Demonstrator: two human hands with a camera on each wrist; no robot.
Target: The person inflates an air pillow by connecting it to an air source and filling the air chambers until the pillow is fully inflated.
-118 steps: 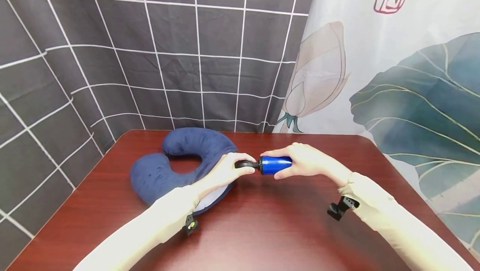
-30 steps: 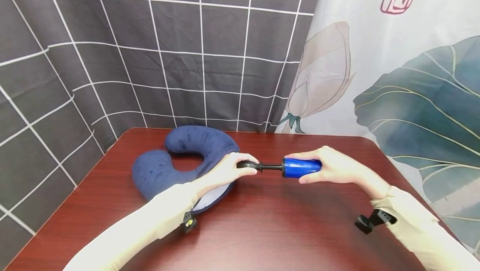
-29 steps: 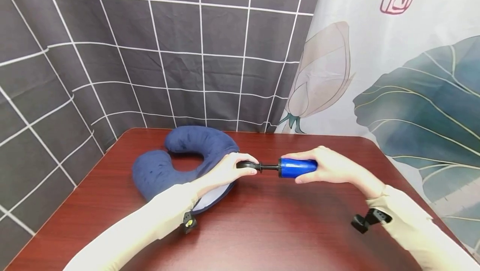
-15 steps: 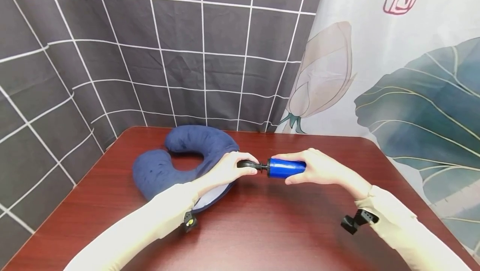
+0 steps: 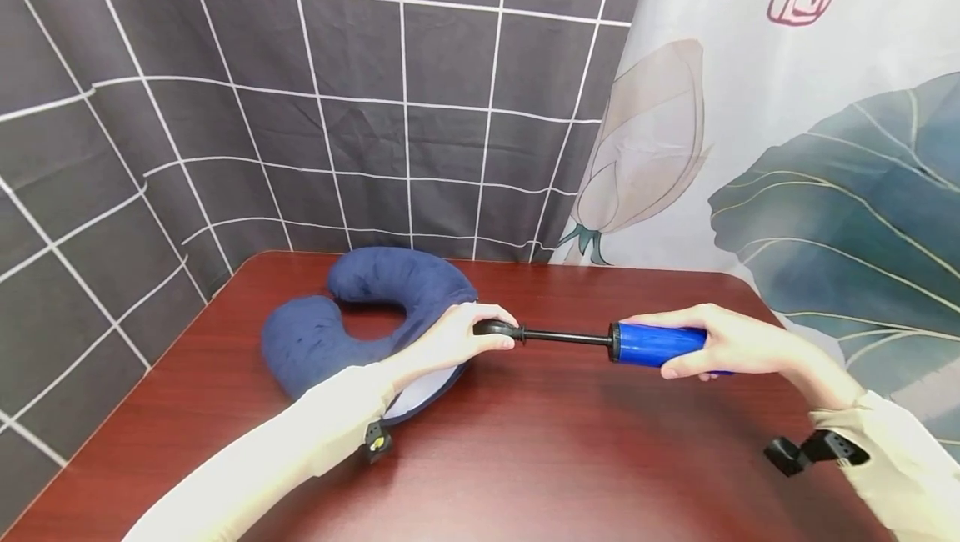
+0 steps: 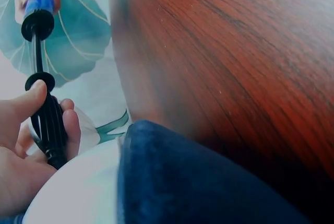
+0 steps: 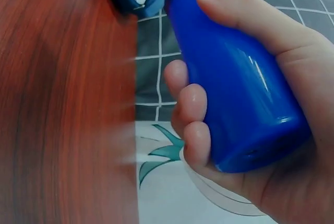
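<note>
A hand pump with a blue barrel [image 5: 652,344] is held level above the table between both hands. My left hand [image 5: 453,340] grips its black ribbed handle [image 6: 51,125], thumb on one side and fingers curled round the other. My right hand [image 5: 731,343] wraps round the barrel, as the right wrist view shows. A long stretch of thin black rod [image 5: 566,336] is exposed between handle and barrel. Just beneath and behind my left hand lies a navy U-shaped neck pillow [image 5: 300,346], with a white part [image 6: 78,192] showing at its near side.
The reddish-brown wooden table [image 5: 510,459] extends under both arms. Behind it hangs a dark curtain [image 5: 442,142] with a white grid, and on the right a white curtain [image 5: 675,217] with leaf and flower prints. Black devices [image 5: 817,452] sit on both wrists.
Half a second ago the barrel was close to the handle; my right hand has since drawn it right, exposing more rod. Earlier, the barrel went out and back similarly. My left hand stays nearly still.
</note>
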